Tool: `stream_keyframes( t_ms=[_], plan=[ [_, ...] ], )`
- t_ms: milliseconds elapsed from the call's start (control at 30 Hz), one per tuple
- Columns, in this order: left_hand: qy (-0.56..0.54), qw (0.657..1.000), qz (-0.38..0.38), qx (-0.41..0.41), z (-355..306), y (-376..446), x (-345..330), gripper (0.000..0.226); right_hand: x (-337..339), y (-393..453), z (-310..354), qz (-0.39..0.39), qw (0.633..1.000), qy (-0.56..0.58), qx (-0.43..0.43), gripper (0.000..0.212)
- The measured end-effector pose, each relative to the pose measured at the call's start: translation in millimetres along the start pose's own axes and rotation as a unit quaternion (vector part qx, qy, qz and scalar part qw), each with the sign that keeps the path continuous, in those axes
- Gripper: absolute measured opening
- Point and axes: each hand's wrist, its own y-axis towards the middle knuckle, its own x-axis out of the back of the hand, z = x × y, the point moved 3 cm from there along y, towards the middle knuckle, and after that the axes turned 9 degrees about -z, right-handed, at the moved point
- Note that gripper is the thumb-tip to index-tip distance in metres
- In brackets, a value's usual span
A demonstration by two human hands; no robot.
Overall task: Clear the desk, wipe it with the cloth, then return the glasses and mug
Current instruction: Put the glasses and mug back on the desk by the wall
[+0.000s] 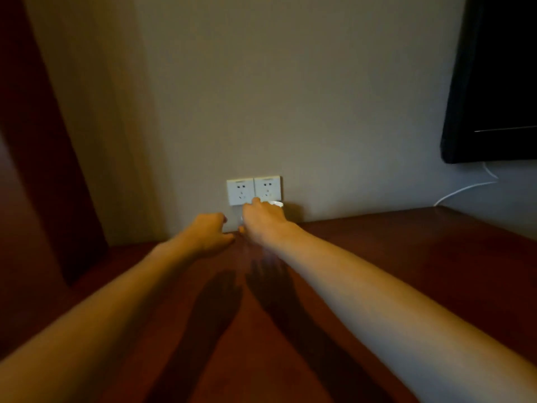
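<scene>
Two hands at desk (pixel 406 271) rear: left hand (pixel 207 234) curled, empty; right hand (pixel 263 219) grips pale obj, unclear; no legible text.

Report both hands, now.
Left hand: fingers curled, holding nothing visible.
Right hand: curled round a small white object; blurred, can't identify it.
</scene>
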Motion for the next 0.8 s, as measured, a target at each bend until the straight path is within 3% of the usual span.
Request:
stream_keyframes(
  t_ms=[167, 367, 533, 633, 800],
  plan=[
    [0.038, 0.995, -0.076, -0.052, -5, -134, 59, 0.031, 64, -103, 70, 0.000, 0.996, 0.056, 0.068, 0.032],
    [0.050, 0.985, -0.163, 0.015, 56, -308, 94, 0.043, 72, -217, 170, -0.027, 0.973, 0.133, 0.187, 0.037],
    [0.014, 0.984, -0.146, 0.100, 154, -448, 104, 0.048, 54, -283, 268, -0.019, 0.939, 0.184, 0.289, 0.051],
    [0.056, 0.979, -0.122, 0.151, 222, -514, 114, 0.054, 44, -312, 334, -0.032, 0.906, 0.237, 0.349, 0.046],
    [0.149, 0.958, -0.057, 0.239, 336, -583, 120, 0.050, -3, -362, 446, -0.061, 0.838, 0.199, 0.505, 0.035]
  ],
)
